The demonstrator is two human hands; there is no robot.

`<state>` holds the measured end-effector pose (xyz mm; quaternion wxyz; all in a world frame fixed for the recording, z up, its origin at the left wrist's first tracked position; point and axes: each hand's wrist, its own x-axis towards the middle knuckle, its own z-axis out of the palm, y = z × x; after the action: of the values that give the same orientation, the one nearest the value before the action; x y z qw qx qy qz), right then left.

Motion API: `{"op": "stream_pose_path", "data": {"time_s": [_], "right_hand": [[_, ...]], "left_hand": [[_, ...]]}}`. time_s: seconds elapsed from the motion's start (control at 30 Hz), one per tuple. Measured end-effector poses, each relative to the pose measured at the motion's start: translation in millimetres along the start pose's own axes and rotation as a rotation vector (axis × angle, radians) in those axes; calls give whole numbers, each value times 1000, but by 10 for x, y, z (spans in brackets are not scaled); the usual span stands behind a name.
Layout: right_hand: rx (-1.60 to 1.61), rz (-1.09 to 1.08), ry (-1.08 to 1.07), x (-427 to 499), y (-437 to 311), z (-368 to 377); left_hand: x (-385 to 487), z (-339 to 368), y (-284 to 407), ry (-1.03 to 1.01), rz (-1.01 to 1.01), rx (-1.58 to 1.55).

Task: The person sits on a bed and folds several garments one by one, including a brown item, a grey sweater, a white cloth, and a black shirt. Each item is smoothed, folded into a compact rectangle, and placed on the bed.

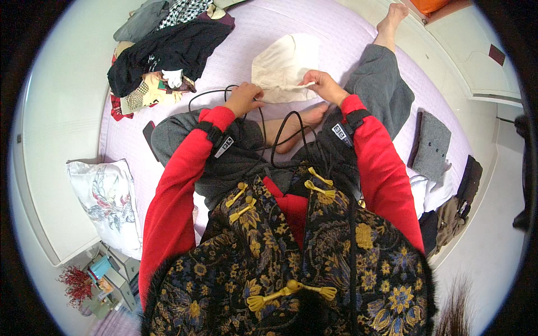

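Note:
A cream cloth (281,59), with a few creases, lies on the lilac bed cover (235,54) before my crossed leg. My right hand (323,85) pinches its near right edge between thumb and fingers, and the edge is slightly raised there. My left hand (246,97) is at the near left corner of the cloth, fingers curled; whether it grips the fabric cannot be made out. Black cables (275,143) run from the wrists in loops over my lap, and one loop passes beside my left hand.
A pile of clothes with a black garment (172,50) on top lies at the far left. A dark phone-like object (150,136) is by my left knee, a printed pillow (107,201) behind it. Folded grey knitwear (433,145) and other clothes lie at the right edge.

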<state>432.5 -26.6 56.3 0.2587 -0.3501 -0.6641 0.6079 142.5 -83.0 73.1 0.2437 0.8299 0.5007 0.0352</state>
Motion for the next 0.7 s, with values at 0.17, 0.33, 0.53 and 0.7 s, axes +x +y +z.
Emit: {"op": "stream_pose_path", "data": {"time_s": [0.17,0.33,0.53,0.7], "right_hand": [[281,103,181,136,29,-54],[396,153,329,281,290,-53],[301,231,393,276,444,8],[-434,317,249,162,389,13]], "left_hand": [[198,-55,148,373,61,-45],[474,29,278,158,-252,-435],[576,141,278,268,-175,-168],[454,182,320,200,-268,-80]]}}
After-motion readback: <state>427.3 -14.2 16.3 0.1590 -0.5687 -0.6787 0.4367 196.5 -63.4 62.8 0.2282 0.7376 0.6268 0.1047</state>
